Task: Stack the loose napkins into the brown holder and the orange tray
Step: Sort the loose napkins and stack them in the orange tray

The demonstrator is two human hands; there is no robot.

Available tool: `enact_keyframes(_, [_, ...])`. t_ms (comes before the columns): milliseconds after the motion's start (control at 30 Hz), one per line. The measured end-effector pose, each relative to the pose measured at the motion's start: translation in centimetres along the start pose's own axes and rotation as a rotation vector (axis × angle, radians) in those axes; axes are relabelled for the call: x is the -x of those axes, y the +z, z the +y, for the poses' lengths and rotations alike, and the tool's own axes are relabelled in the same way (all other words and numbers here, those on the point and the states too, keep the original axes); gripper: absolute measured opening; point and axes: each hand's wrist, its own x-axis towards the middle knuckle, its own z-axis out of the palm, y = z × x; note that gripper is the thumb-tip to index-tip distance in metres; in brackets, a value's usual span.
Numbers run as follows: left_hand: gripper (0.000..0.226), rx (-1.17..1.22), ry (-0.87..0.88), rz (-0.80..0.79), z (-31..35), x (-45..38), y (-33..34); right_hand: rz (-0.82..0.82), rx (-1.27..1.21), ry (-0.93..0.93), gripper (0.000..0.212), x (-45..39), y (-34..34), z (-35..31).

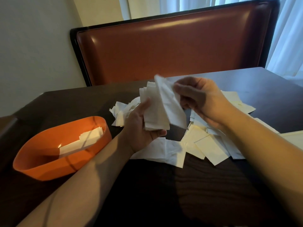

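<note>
Beside orange tray (49,163), loose napkins (205,145) underhand.

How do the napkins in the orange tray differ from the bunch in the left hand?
The napkins in the tray lie flat and low inside the orange tray; the held bunch stands upright above the table, gripped by the left hand. The tray's napkins are untouched; the right hand pinches a sheet against the held bunch. Both are white.

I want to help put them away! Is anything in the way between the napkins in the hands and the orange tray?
Nothing visible blocks the way. The left hand holds the napkin stack, the right hand pinches one napkin against it. The orange tray sits open to the left, over bare table.
</note>
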Motion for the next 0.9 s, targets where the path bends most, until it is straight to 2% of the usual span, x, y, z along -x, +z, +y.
enact_keyframes(67, [0.049, 0.139, -0.063, -0.039, 0.0, -0.4, -0.3, 0.102, 0.267, -0.07, 0.004, -0.3, 0.2, 1.0])
enact_keyframes(100, [0.057, 0.14, -0.081, -0.036, 0.2, -0.3, -0.3, 0.141, 0.325, -0.087, 0.003, -0.4, 0.5, 1.3])
enact_keyframes(200, [0.069, 0.095, -0.135, -0.169, 0.0, -0.3, -0.3, 0.235, 0.436, -0.134, 0.007, -0.6, 1.1, 2.0])
enact_keyframes(267, [0.076, 0.085, -0.143, -0.203, -0.1, -0.1, -0.4, 0.273, 0.481, -0.15, 0.005, -0.5, 1.4, 2.1])
enact_keyframes(533, [0.068, 0.075, -0.131, -0.231, -0.2, -0.3, -0.5, 0.354, 0.568, -0.182, 0.004, -0.8, 1.1, 2.7])
enact_keyframes(733, [0.073, 0.095, -0.154, -0.269, -0.2, -0.5, -0.5, 0.29, 0.572, -0.204, 0.023, -0.8, 0.7, 2.7])
enact_keyframes(900, [0.072, 0.095, -0.175, -0.268, -0.2, -0.5, -0.4, 0.34, 0.677, -0.216, 0.008, -0.9, 0.4, 2.7])
